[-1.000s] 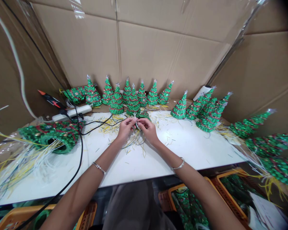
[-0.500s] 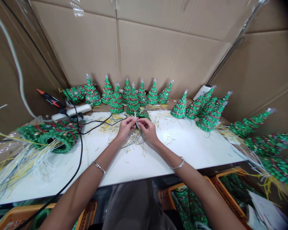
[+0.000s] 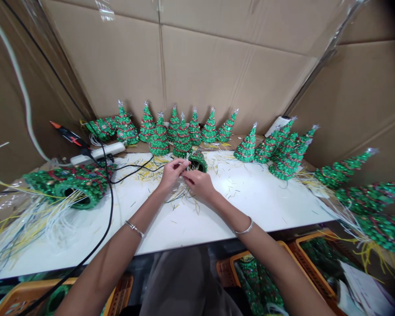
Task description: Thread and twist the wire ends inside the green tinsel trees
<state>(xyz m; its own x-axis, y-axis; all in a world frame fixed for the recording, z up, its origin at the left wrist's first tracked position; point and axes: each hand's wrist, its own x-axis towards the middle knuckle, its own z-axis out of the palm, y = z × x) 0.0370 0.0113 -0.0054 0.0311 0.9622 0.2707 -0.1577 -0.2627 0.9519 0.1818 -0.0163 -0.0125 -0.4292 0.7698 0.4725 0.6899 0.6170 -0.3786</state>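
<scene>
A small green tinsel Christmas tree (image 3: 200,158) lies on its side, its hollow base facing me, just beyond my hands. White, yellow and dark wires (image 3: 181,193) spread from there under my fingers. My left hand (image 3: 174,174) pinches thin white wires (image 3: 188,158) between thumb and fingertips. Close beside it, my right hand (image 3: 198,183) is closed with its fingertips against the same bundle, lower down. What exactly lies between the right fingers is partly hidden.
Several decorated trees (image 3: 182,136) stand along the cardboard wall. A larger tree (image 3: 82,195) lies at left with long wires. A black cable (image 3: 110,219) crosses the white tabletop (image 3: 250,202) near a power strip (image 3: 98,153). Cut wire bits are scattered about. Orange baskets (image 3: 227,270) sit below.
My right hand has turned and shifted slightly down and left, uncovering more of the lying tree's hollow base. The left hand stays nearly in place.
</scene>
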